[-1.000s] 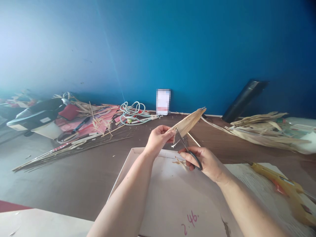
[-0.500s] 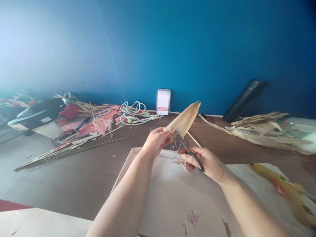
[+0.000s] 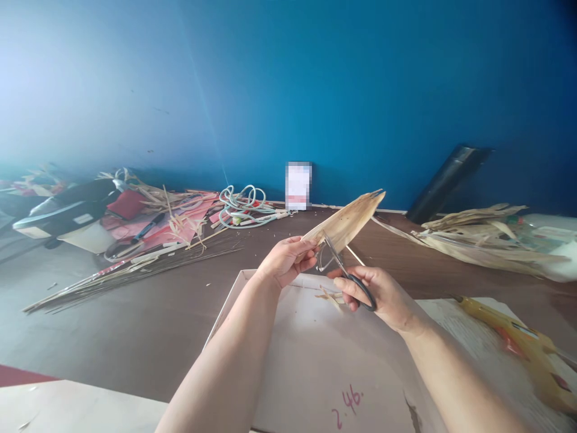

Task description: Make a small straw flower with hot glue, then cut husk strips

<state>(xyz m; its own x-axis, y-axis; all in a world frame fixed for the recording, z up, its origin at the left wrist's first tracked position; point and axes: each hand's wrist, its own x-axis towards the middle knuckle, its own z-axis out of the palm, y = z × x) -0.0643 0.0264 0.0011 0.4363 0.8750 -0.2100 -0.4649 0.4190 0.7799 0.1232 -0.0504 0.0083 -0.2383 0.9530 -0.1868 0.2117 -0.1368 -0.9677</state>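
Observation:
My left hand [image 3: 288,260] is closed, pinching the near end of a dry, tan corn husk [image 3: 349,219] between thumb and fingers. The husk points up and to the right, its far tip slightly split. In my right hand [image 3: 372,291] is a pair of scissors [image 3: 362,290] with dark handles, my fingers through the loops. The blades meet the husk's lower edge close to my left fingertips. Beneath both hands lies a shallow white box lid [image 3: 311,337] with handwritten numbers and a few husk scraps [image 3: 331,296] near its far edge.
A yellow glue gun [image 3: 514,337] rests on paper at the right, with more dry husks [image 3: 473,237] behind it. Leftward are thin sticks [image 3: 130,270], pink paper [image 3: 193,219] and a coiled pale cord [image 3: 243,207]. A phone-like upright card [image 3: 299,186] leans on the blue wall.
The husk has tilted lower, its tip swinging right and down. The scissors and my right hand have shifted slightly right; my left hand has barely moved.

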